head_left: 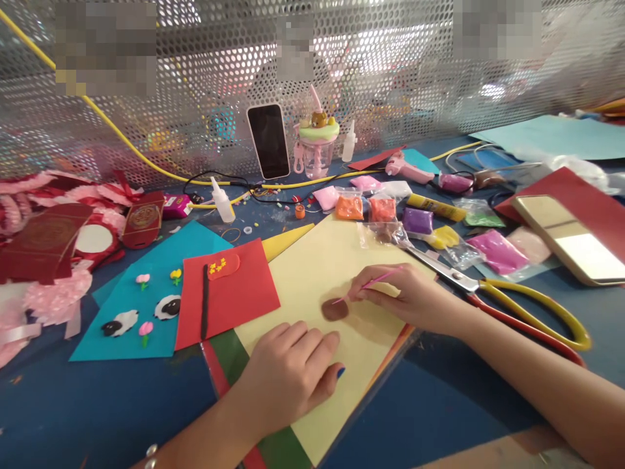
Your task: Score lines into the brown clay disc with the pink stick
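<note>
My right hand [405, 296] pinches a thin pink stick [383, 278], its tip touching a flat brown clay oval [335, 309]. This oval lies on a cream sheet of paper [312, 273], on top of a stack of coloured sheets. My left hand [293, 368] rests on the same sheet, just below and left of the oval, with its fingers loosely bent and holding nothing visible. Left of the sheet is a red card [249, 280] with a dark strip and yellow flowers on it. Beside that lies a blue card [122, 299] with clay sheep and tulips.
Large scissors [532, 312] with yellow and red handles lie at right, near a phone [571, 234]. Behind the paper are several clay packets [349, 207] and a glue stick [434, 206]. A dark-screened phone [268, 140] and a lidded cup [317, 150] stand against the perforated metal panel [195, 111].
</note>
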